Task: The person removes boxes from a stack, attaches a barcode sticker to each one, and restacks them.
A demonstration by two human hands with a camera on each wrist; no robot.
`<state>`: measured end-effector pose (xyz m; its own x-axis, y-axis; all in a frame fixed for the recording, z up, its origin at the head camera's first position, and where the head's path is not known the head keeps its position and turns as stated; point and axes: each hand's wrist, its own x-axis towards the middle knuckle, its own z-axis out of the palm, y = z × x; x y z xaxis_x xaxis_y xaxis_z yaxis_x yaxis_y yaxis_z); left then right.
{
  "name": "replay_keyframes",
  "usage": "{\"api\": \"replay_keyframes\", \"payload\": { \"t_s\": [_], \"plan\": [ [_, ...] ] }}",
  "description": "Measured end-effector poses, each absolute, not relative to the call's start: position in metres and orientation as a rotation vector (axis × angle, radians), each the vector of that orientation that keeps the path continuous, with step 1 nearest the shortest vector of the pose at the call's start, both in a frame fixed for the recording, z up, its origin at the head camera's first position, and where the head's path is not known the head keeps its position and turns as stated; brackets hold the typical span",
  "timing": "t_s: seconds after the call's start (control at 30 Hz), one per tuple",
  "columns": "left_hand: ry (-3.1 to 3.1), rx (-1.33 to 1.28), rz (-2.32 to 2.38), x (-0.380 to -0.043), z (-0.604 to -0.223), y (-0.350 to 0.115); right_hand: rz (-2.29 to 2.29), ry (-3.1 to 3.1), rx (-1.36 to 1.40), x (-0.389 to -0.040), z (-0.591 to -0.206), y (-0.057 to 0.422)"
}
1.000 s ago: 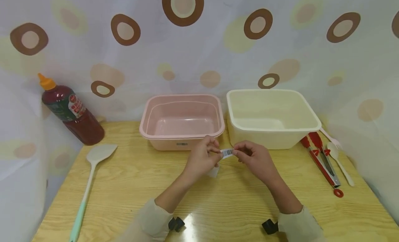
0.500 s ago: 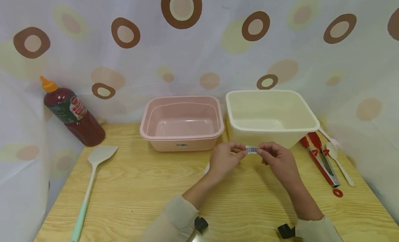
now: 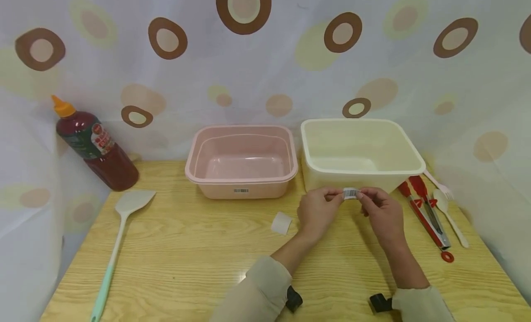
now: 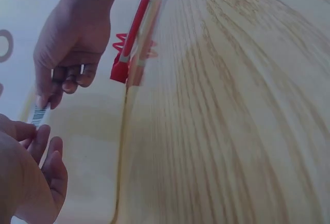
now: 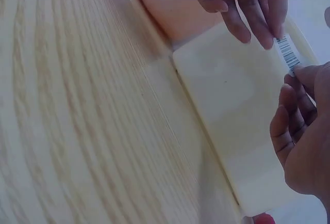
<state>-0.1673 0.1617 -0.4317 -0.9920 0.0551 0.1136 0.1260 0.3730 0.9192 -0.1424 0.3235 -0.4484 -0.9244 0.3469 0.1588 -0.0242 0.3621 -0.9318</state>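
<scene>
A small white barcode sticker (image 3: 350, 193) is stretched between both hands, in front of the cream basin (image 3: 365, 167). My left hand (image 3: 318, 212) pinches its left end between thumb and finger. The other end is pinched by my right hand (image 3: 383, 216). Both wrist views show the barcode sticker (image 4: 39, 114) close to the basin's front wall; whether it touches the wall I cannot tell. To the left, the pink basin (image 3: 242, 189) bears a similar barcode label (image 3: 241, 190) on its front. A pale square of paper (image 3: 281, 223) lies on the table left of my left hand.
A red sauce bottle (image 3: 97, 146) with an orange cap leans at the back left. In front of it lies a spatula (image 3: 112, 262) with a mint handle. Red tongs (image 3: 429, 216), a pale spoon (image 3: 452, 216) and a pink fork (image 3: 440, 185) lie right of the cream basin.
Both hands have moved right with the barcode sticker, from near the pink basin to the front of the cream basin. The pale paper square on the table has come into full view.
</scene>
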Motion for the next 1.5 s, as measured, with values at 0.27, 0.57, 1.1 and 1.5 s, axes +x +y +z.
{"api": "replay_keyframes", "payload": {
  "t_s": [0.27,0.57,1.1,1.5],
  "plan": [
    [-2.518,-0.113,-1.578,-0.17,-0.436,0.179,1.509,-2.204,-0.381,-0.151,-0.456,0.327],
    [-2.471,-0.02,-1.551,-0.175,-0.438,0.189,1.521,-2.14,-0.408,-0.157,-0.459,0.327],
    [-2.455,0.087,-1.582,-0.18,-0.44,0.2,1.373,-2.166,-0.431,-0.163,-0.456,0.326],
    [-2.442,0.146,-1.571,-0.181,-0.444,0.202,1.323,-2.189,-0.396,-0.164,-0.458,0.327]
  ]
}}
